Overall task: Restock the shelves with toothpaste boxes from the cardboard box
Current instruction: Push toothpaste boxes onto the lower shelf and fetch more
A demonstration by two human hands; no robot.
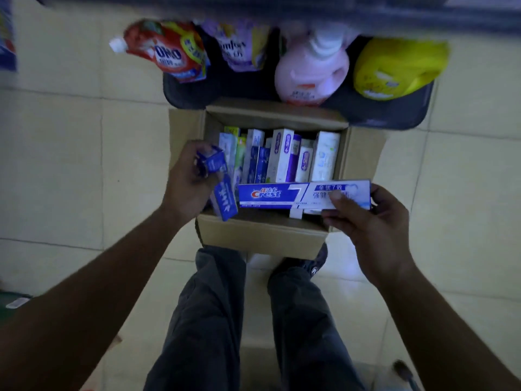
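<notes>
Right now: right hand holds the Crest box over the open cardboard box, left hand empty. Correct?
Not quite. The left hand is not empty: the head view shows it gripping a blue toothpaste box. The right hand does hold the Crest box over the open cardboard box.
</notes>
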